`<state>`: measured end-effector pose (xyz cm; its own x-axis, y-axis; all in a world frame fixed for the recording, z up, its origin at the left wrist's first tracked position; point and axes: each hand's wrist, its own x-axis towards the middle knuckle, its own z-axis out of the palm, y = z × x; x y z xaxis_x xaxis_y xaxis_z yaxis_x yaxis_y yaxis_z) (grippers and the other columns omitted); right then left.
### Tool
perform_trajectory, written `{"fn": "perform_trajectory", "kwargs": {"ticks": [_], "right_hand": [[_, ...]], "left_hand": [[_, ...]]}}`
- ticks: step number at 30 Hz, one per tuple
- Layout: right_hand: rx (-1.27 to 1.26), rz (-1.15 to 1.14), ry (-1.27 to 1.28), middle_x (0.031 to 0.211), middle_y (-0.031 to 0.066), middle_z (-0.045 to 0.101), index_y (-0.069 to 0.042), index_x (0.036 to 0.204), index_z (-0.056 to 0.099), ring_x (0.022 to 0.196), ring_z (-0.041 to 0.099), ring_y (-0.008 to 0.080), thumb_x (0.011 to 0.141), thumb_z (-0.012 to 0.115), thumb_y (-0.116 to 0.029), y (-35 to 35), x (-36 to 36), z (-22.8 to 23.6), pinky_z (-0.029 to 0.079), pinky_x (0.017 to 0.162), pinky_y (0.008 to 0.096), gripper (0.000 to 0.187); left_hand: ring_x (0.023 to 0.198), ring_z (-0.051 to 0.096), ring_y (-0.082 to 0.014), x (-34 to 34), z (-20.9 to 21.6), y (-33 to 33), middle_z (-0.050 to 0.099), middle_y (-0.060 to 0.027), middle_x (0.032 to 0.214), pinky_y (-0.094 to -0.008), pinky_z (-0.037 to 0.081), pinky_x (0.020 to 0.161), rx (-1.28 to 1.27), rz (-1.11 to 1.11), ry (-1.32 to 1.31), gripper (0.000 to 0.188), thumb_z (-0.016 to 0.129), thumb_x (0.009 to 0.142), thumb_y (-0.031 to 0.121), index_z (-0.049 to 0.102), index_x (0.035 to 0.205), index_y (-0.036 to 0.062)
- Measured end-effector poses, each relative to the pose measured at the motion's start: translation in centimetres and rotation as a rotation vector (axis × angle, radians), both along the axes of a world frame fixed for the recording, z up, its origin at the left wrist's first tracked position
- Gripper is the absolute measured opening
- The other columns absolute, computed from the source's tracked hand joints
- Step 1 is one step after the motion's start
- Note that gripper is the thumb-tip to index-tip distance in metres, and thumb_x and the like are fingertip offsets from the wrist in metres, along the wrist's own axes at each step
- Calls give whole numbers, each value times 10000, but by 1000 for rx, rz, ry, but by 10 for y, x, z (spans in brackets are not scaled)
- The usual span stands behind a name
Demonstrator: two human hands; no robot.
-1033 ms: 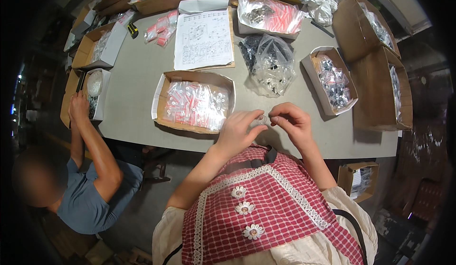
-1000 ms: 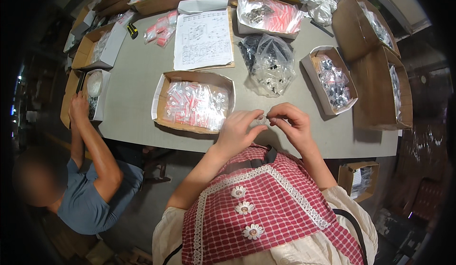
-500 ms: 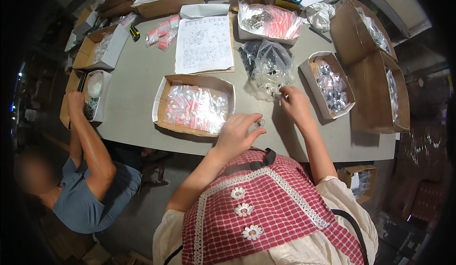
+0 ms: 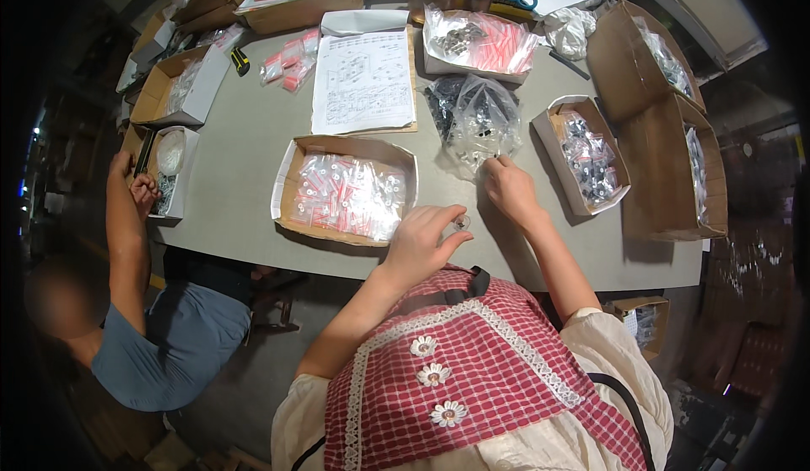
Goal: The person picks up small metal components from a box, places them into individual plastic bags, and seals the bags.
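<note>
As the left hand pinches a small clear item between thumb and fingers, its direction and long axis unclear, right hand at plastic bag, grip hidden.

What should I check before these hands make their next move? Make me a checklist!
1. Left hand has a grip on the small clear item: ok, it sits between thumb and fingers.
2. Right hand is at the clear plastic bag: ok, fingertips are by its near edge.
3. Right hand has picked out a part: cannot tell, too small to see.
4. Cutter is away from both hands: ok, it lies toward the table's far left.
5. Co-worker's hand is out of the way: ok, it's over at the left boxes.
</note>
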<state>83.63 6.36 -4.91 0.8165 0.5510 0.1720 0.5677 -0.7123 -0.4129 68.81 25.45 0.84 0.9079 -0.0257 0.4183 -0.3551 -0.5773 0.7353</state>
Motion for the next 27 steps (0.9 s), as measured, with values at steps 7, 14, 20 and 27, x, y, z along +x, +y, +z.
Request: {"fn": "perform_trajectory", "kwargs": {"ticks": [7,14,20,27], "right_hand": [[441,-151,347,860,113,670,14,946,653,682,657,191,834,680,-40,-8,-8,24,514,618,300,127],[686,168,368,940,73,679,9,986,679,684,634,104,851,699,15,5,-72,95,487,590,232,136],[594,265,300,996,101,657,3,994,688,816,634,155,850,706,-48,11,-79,111,501,654,268,153],[506,220,433,1090,97,628,-16,954,683,929,630,189,883,688,-127,20,-83,102,514,766,297,132]], "left_hand": [[859,667,-292,-1,0,4,698,-115,921,-367,508,784,-32,43,-32,362,794,776,133,664,1099,34],[874,669,-302,-2,5,4,697,-128,933,-374,512,790,-45,33,-44,382,794,766,105,662,1115,26],[875,667,-305,-3,8,5,692,-130,933,-376,513,782,-46,30,-76,398,775,740,53,655,1118,20],[854,658,-275,-4,8,3,680,-109,906,-359,528,744,-44,86,-67,351,738,772,31,653,1112,19]]}}
